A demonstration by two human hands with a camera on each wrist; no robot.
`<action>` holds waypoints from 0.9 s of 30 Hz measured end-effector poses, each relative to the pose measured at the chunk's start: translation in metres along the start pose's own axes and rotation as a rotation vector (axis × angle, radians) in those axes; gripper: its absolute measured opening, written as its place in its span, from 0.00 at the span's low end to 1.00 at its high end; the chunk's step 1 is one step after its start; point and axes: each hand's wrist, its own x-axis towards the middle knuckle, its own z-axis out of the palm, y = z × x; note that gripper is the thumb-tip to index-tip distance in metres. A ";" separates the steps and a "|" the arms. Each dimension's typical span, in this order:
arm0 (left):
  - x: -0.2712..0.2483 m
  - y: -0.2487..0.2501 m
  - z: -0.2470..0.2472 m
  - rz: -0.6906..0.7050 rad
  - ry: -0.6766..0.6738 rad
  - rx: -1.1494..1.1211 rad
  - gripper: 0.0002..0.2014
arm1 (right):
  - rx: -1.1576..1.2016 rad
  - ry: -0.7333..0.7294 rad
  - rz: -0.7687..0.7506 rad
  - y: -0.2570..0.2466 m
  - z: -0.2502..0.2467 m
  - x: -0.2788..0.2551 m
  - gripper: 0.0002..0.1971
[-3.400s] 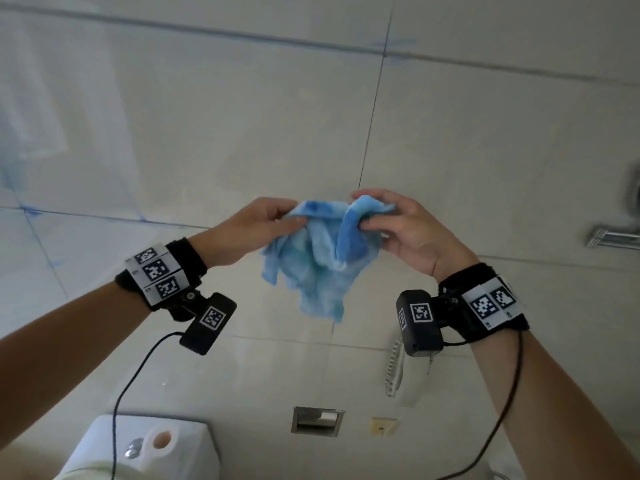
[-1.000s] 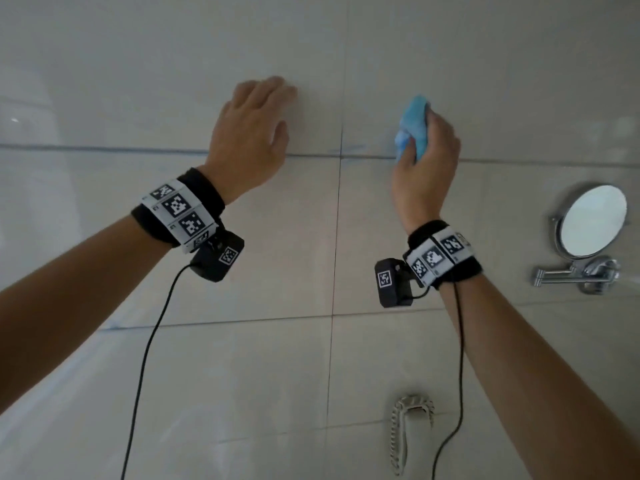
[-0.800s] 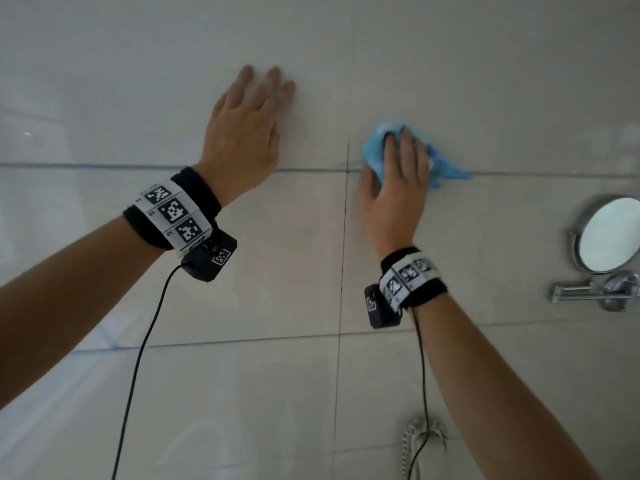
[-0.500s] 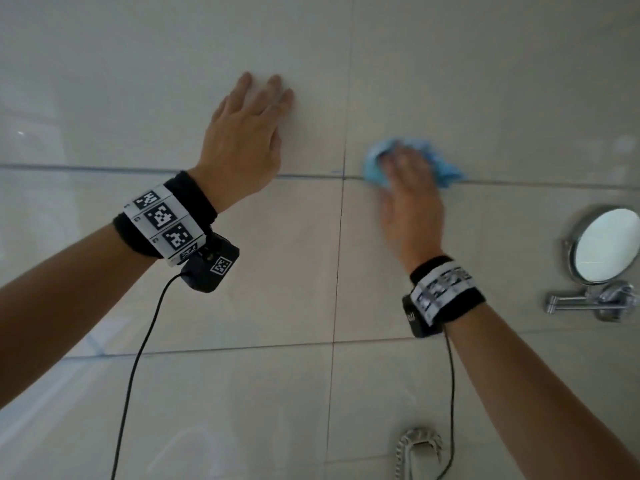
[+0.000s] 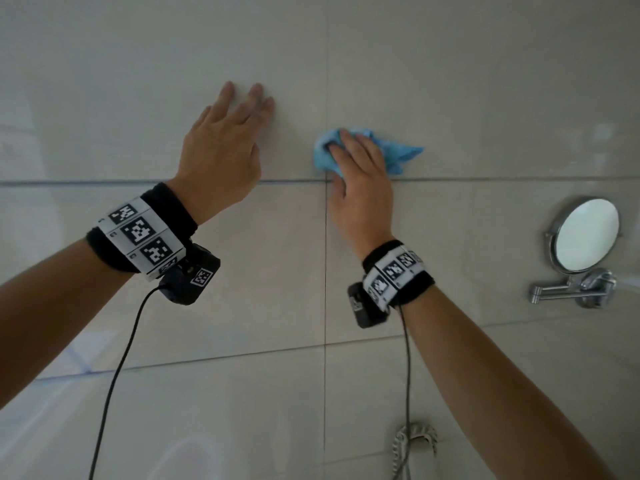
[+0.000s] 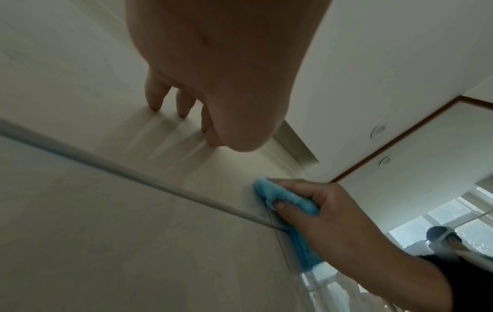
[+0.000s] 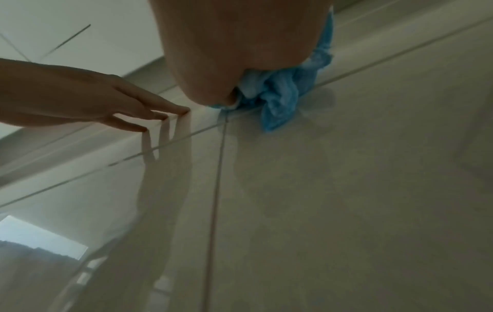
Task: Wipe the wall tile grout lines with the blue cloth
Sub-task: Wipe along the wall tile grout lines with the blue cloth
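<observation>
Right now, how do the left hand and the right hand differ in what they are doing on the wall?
The left hand holds nothing; the right hand holds the blue cloth against the wall.
The left hand's fingers are straight, tips touching bare tile; the right hand's thumb and fingers curl round the cloth.
The left hand sits left of the vertical grout line; the right hand is just right of it, at the crossing.
Both touch the tiled wall.

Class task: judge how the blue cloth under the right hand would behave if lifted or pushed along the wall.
The blue cloth is bunched and creased, so it would probably hang limp when lifted. It looks thin, likely light. Under the right hand, it should slide easily over the glossy tile.
</observation>
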 end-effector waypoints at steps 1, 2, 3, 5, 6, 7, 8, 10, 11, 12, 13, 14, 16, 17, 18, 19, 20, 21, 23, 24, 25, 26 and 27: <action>0.000 -0.001 -0.001 0.020 0.005 0.000 0.34 | 0.016 0.023 0.043 -0.009 0.006 0.005 0.21; 0.000 -0.002 -0.003 0.036 0.006 0.000 0.35 | 0.028 0.041 0.070 -0.016 0.012 0.006 0.21; -0.001 -0.003 -0.004 0.041 0.007 -0.001 0.34 | 0.040 0.052 0.075 -0.021 0.015 0.002 0.21; -0.003 -0.004 -0.007 0.024 -0.006 -0.003 0.34 | 0.068 0.016 0.022 -0.029 0.019 -0.024 0.21; -0.004 -0.005 -0.008 0.020 -0.025 -0.004 0.35 | 0.065 -0.028 -0.025 -0.032 0.019 -0.044 0.20; -0.004 -0.007 -0.009 0.024 -0.049 -0.004 0.35 | 0.046 -0.078 -0.082 -0.036 0.017 -0.064 0.20; -0.005 -0.008 -0.011 0.037 -0.071 0.000 0.35 | 0.022 -0.131 -0.137 -0.035 0.014 -0.080 0.20; -0.006 -0.014 -0.014 0.067 -0.099 0.006 0.35 | -0.026 -0.189 -0.196 -0.022 0.004 -0.081 0.22; -0.007 -0.017 -0.017 0.064 -0.118 0.006 0.35 | -0.031 -0.164 -0.157 -0.013 -0.002 -0.070 0.22; -0.009 -0.019 -0.020 0.047 -0.133 0.003 0.34 | -0.032 -0.107 -0.071 -0.003 -0.006 -0.054 0.22; -0.012 -0.021 -0.022 0.022 -0.136 0.001 0.34 | -0.040 -0.037 0.041 0.009 -0.011 -0.035 0.21; -0.015 -0.023 -0.024 -0.005 -0.127 0.002 0.33 | -0.044 0.026 0.149 0.019 -0.015 -0.015 0.21; -0.021 -0.027 -0.025 -0.041 -0.106 0.008 0.33 | -0.034 0.085 0.275 0.022 -0.016 0.009 0.18; -0.023 -0.029 -0.026 -0.048 -0.099 0.005 0.33 | -0.040 0.081 0.277 0.013 -0.012 0.010 0.18; -0.024 -0.030 -0.026 -0.050 -0.094 -0.001 0.34 | -0.049 0.051 0.231 -0.001 -0.006 0.004 0.19; -0.024 -0.031 -0.025 -0.053 -0.092 -0.009 0.34 | -0.042 -0.001 0.145 -0.018 0.001 -0.008 0.20; -0.024 -0.032 -0.025 -0.056 -0.092 -0.013 0.35 | -0.027 -0.073 0.042 -0.034 0.008 -0.024 0.21; -0.024 -0.032 -0.025 -0.057 -0.095 -0.015 0.35 | -0.015 -0.144 -0.060 -0.045 0.013 -0.042 0.21; -0.025 -0.033 -0.026 -0.057 -0.099 -0.010 0.35 | -0.030 -0.231 -0.167 -0.045 0.014 -0.062 0.20; -0.026 -0.034 -0.025 -0.056 -0.099 -0.004 0.35 | -0.043 -0.221 -0.159 -0.035 0.010 -0.059 0.20; -0.028 -0.035 -0.025 -0.054 -0.102 0.002 0.35 | -0.056 -0.185 -0.109 -0.025 0.007 -0.054 0.20; -0.030 -0.037 -0.024 -0.052 -0.105 0.008 0.35 | -0.062 -0.139 -0.035 -0.017 0.003 -0.047 0.19; -0.033 -0.038 -0.022 -0.053 -0.108 0.015 0.35 | -0.064 -0.084 0.040 -0.010 -0.001 -0.042 0.18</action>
